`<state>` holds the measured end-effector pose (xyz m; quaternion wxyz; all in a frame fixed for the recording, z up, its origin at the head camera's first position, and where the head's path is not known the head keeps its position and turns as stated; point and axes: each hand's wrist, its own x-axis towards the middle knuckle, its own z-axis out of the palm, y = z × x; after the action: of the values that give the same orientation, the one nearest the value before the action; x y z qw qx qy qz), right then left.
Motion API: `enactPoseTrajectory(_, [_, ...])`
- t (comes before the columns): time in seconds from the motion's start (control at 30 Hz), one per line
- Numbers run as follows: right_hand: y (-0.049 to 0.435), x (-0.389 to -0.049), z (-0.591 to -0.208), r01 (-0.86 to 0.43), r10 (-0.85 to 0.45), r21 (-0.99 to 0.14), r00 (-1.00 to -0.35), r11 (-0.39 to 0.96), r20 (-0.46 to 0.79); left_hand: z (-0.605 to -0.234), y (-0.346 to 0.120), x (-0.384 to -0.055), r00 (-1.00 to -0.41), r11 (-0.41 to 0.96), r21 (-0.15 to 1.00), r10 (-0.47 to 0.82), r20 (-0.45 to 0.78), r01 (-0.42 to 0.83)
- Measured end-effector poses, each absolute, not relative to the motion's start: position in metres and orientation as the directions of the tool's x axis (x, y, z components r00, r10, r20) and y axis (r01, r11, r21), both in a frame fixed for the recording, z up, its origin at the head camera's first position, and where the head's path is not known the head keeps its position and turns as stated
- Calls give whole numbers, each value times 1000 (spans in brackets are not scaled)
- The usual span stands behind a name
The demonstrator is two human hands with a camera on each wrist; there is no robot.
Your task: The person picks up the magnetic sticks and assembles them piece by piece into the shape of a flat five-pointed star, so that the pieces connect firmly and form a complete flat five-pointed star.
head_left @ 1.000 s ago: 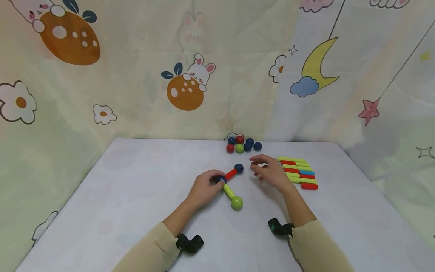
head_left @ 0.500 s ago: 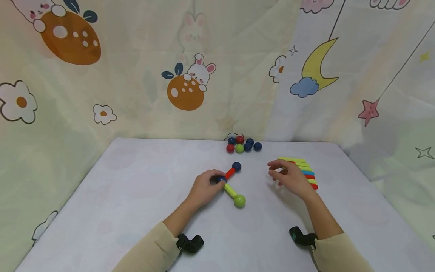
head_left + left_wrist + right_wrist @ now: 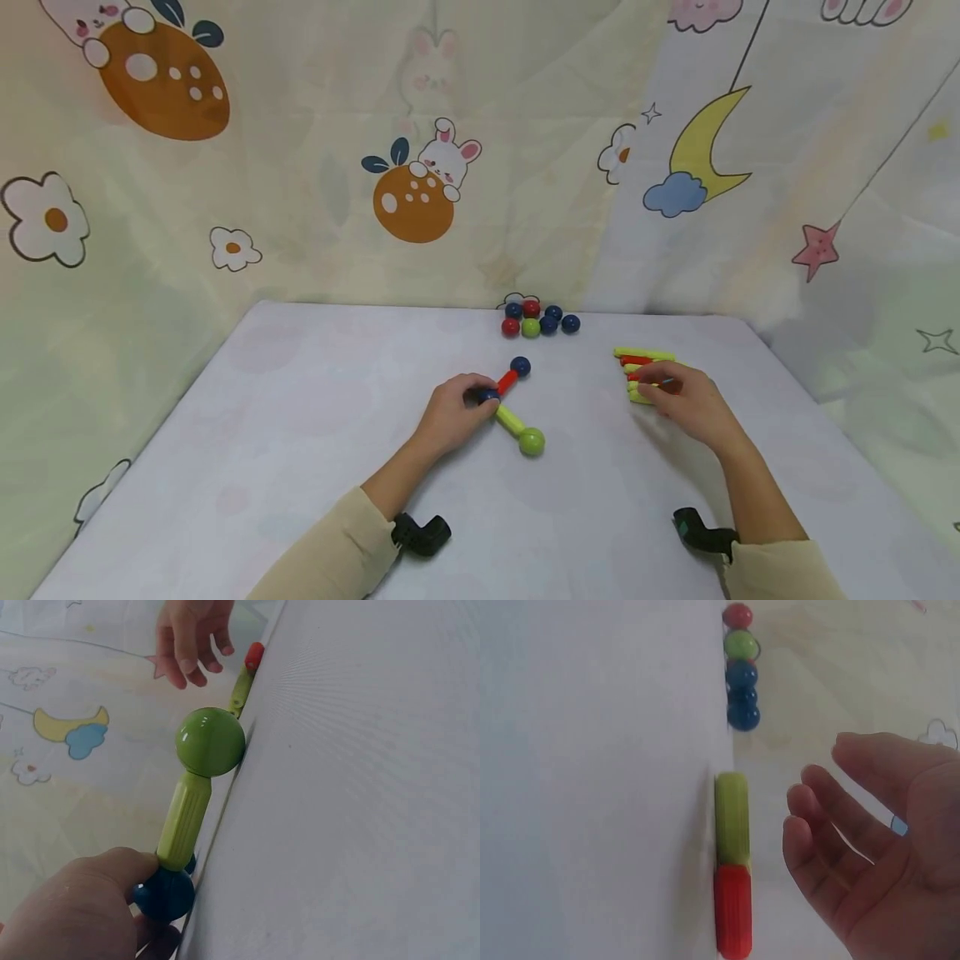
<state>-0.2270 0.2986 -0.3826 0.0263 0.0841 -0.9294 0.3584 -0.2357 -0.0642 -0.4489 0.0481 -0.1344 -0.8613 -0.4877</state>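
Note:
My left hand (image 3: 452, 414) pinches a dark blue ball (image 3: 165, 896) between thumb and fingers. From that ball a red rod (image 3: 507, 382) runs to another blue ball (image 3: 521, 366), and a yellow-green rod (image 3: 184, 821) runs toward me to a green ball (image 3: 532, 442). Together they form a V lying on the table. My right hand (image 3: 693, 407) hovers over a row of coloured rods (image 3: 643, 353), fingers loosely bent and thumb apart, hiding part of the row. In the right wrist view, a green rod (image 3: 732, 817) and a red rod (image 3: 733, 911) lie below the hand, untouched.
Several loose balls (image 3: 531, 327), red, green and blue, sit together at the back edge of the white table (image 3: 315, 400). Behind the table hangs a cloth (image 3: 300, 167) printed with cartoon figures. Each wrist carries a black camera (image 3: 422, 535).
My right hand has moved rightward and toward me, from beside the rods to above them. The V of balls and rods has turned slightly in my left hand, its green end shifting right.

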Motion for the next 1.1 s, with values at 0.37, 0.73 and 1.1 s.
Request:
enactPoseTrajectory(0.37, [335,-222,-384,-126,-102,-593,-992,795,73,-445,-65,-235,-959,496,823,187,211,278])
enactPoseTrajectory(0.73, [359,-224,-389,-46,-87,-533,-995,845,-52,-448,-64,-234,-960,482,833,188,205,272])
enactPoseTrajectory(1.1, [352,-227,-389,15,-67,-477,-986,879,-153,-445,-63,-233,-962,487,832,183,201,266])
